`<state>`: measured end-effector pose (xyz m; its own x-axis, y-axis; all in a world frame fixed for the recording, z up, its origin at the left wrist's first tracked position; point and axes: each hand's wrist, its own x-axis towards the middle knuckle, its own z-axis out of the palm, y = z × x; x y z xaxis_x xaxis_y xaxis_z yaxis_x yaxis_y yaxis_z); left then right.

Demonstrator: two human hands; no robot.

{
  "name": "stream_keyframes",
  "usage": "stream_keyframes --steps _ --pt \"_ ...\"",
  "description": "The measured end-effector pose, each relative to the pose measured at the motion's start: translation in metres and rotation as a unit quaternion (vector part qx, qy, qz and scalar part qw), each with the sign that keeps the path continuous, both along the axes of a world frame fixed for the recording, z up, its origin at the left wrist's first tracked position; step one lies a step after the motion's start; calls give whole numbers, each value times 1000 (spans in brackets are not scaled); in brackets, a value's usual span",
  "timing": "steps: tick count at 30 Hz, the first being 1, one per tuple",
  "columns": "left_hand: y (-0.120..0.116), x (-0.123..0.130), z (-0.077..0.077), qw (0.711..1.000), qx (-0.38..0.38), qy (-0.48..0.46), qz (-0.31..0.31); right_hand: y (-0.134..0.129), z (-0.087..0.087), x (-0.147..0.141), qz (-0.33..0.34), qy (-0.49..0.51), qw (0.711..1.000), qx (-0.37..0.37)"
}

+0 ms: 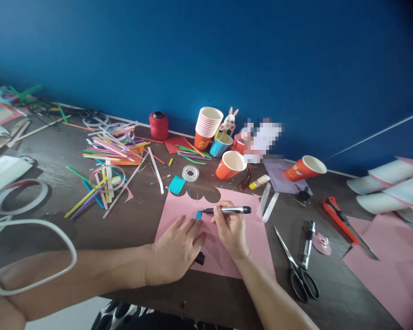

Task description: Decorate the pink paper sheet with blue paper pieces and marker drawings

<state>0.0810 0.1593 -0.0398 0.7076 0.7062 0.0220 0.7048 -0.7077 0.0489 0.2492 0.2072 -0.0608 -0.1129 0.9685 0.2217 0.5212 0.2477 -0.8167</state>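
My right hand is closed around a silver and black marker. The marker's tip points left and meets a small blue paper piece on a pink sheet. My left hand lies flat on the sheet, its fingers spread and the fingertips at the lower edge of the blue piece. A black marker cap lies beside the left hand, partly hidden by it. Scalloped cuts run along the sheet's far edge. Just beyond it are a larger blue paper piece and a tape roll.
Scissors, another marker and a red cutter lie on the right. Paper cups and a glue stick stand or lie beyond the sheet. Colourful sticks are heaped on the left, near a white cable.
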Motion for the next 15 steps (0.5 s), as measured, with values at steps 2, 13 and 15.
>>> stream_keyframes --steps 2,13,15 --pt "0 0 -1 1000 2 -1 -2 0 0 0 0 3 1000 1" --pt "-1 -1 -1 1000 3 4 -3 0 1 0 -1 3 1000 -2" --pt "-1 -1 -1 1000 4 4 -3 0 1 0 -2 4 1000 -1"
